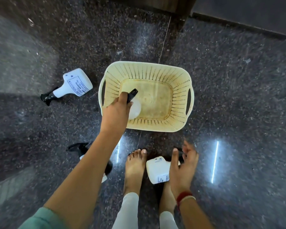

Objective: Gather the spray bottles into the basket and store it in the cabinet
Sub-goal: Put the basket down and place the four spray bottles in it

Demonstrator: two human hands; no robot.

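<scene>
A cream perforated basket (180, 103) stands on the dark stone floor in the middle of the view. My left hand (116, 111) is shut on a white spray bottle with a black nozzle (134, 107), holding it upright inside the basket's left half. A second white bottle (73, 85) lies on the floor left of the basket. A third bottle (157, 170) lies by my feet; my right hand (182, 167) hovers over it with fingers spread, touching or nearly touching it. Another bottle's black trigger (80, 148) shows under my left forearm, mostly hidden.
My bare feet (135, 169) stand just in front of the basket. A wooden cabinet base (155, 4) and a dark panel (246, 12) run along the top edge. Bright light streaks reflect off the polished floor (238, 96).
</scene>
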